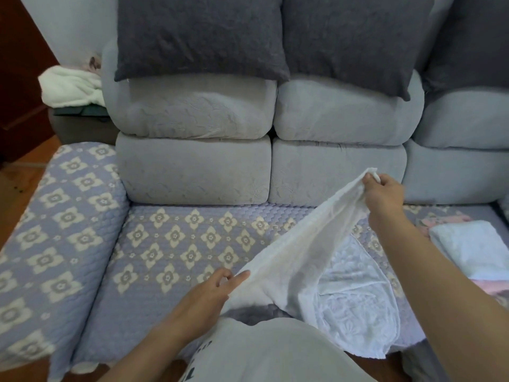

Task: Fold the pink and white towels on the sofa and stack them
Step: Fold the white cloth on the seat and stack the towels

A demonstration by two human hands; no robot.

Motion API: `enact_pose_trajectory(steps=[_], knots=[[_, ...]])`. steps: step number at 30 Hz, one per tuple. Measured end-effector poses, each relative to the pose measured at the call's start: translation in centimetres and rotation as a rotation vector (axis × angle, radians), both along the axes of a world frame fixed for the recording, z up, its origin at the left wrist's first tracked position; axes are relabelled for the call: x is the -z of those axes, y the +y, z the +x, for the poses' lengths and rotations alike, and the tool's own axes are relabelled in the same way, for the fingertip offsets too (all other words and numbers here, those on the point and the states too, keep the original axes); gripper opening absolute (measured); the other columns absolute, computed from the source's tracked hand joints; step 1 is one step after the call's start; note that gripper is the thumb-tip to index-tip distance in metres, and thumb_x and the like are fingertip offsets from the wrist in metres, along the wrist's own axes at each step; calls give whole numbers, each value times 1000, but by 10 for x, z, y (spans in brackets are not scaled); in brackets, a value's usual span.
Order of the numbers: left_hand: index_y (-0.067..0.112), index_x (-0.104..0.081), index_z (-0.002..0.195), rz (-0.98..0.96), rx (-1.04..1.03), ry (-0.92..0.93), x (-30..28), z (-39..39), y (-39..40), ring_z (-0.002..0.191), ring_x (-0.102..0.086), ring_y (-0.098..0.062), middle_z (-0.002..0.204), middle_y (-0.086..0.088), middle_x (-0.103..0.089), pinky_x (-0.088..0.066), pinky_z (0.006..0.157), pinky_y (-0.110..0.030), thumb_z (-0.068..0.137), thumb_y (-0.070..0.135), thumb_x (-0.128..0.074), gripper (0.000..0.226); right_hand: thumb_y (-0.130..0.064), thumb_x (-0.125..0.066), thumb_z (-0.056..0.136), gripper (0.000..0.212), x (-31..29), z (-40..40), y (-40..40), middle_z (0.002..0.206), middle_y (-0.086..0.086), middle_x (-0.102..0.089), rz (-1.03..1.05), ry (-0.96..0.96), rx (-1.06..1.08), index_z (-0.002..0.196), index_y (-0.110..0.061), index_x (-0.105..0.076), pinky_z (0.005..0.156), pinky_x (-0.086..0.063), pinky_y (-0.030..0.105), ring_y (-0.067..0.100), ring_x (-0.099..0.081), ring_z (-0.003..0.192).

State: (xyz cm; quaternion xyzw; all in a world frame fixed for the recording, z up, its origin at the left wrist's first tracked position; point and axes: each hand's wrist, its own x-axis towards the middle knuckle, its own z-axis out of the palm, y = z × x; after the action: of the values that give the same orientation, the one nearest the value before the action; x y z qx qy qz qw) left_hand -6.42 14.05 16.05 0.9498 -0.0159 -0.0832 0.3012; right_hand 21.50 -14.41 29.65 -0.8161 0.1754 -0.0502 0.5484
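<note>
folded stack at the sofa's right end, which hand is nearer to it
Right. The right hand pinches the white towel just up-left of the folded stack; the left hand holds the other corner, far left.

dark cushions (202, 37), white blanket (72, 86) on side table (82, 128)

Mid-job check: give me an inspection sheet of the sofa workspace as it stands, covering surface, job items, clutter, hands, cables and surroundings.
Surface: sofa seat cover, lilac with a flower pattern.
Job's things: white towel stretched between both hands, its lower part draped on the seat; folded stack at right, white on top, pink beneath.
Clutter: nothing seen on the seat.
Hands: left hand pinches one end of the towel; right hand grips the other, held higher.
Cables: nothing seen.
Surroundings: dark grey cushions on the backrest; white cloth bundle on a side table beyond the armrest.
</note>
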Motion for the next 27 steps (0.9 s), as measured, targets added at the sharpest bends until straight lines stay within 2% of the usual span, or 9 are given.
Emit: enact_pose_trajectory(steps=[4,9,12,14,16,18,21,23,27], knots=[[63,9,148,33,135,58,-1,-3,-3,110,-52,-15,135,12,-43,-47,92,-34,102,20,-42,81,-21,-59,98,21,-2,-1,2,65,1,-40,-43,12,-62,79,-13,-55,55,-30,28,16,-34,60],[50,-25,150,148,173,152,10,5,3,114,-59,-25,145,0,-42,-47,85,-31,97,17,-54,70,-28,-61,92,22,-3,-9,9,73,8,-37,-53,28,-238,79,-12,-55,65,-27,36,19,-34,71],[78,-23,127,134,300,141,10,4,12,120,-54,-18,146,17,-35,-46,96,-35,104,37,-43,50,-34,-61,86,37,-6,-9,9,74,7,-41,-53,12,-268,81,1,-55,66,-28,37,20,-36,72],[86,-20,113,129,363,73,2,4,12,133,-35,-4,146,35,-23,-32,110,-34,105,54,-31,34,-37,-61,85,36,-9,-10,8,74,7,-42,-55,10,-287,79,-1,-55,66,-30,38,19,-38,71],[80,-23,128,14,281,66,6,2,11,135,-33,-2,150,36,-21,-32,112,-32,103,51,-37,41,-37,-61,87,32,-13,-11,7,75,7,-45,-37,15,-290,79,-6,-57,67,-33,38,19,-41,72],[56,-35,141,-55,24,31,6,-2,10,128,-47,-8,152,23,-36,-41,104,-29,98,30,-45,52,-35,-61,91,27,-14,-12,6,79,7,-48,23,15,-253,81,-10,-59,68,-36,37,20,-44,74],[29,-68,108,-179,-282,-224,1,0,7,98,-59,-5,108,15,-64,-48,85,-25,92,34,-49,25,-30,-61,96,19,-12,-10,-1,83,9,-54,96,17,-199,86,-14,-63,70,-41,37,21,-50,78],[22,-69,82,-250,-330,-325,-10,3,3,86,-55,-6,81,14,-62,-45,77,-24,95,36,-51,26,-29,-61,96,23,-11,-9,-4,77,7,-51,93,12,-180,76,-16,-58,69,-38,37,20,-47,75],[20,-67,79,-517,-484,-151,-19,6,2,76,-57,-9,78,3,-61,-42,68,-14,99,13,-58,24,-32,-63,90,29,-16,-9,-5,69,2,-45,133,12,-156,68,-20,-51,69,-35,37,19,-43,70]])
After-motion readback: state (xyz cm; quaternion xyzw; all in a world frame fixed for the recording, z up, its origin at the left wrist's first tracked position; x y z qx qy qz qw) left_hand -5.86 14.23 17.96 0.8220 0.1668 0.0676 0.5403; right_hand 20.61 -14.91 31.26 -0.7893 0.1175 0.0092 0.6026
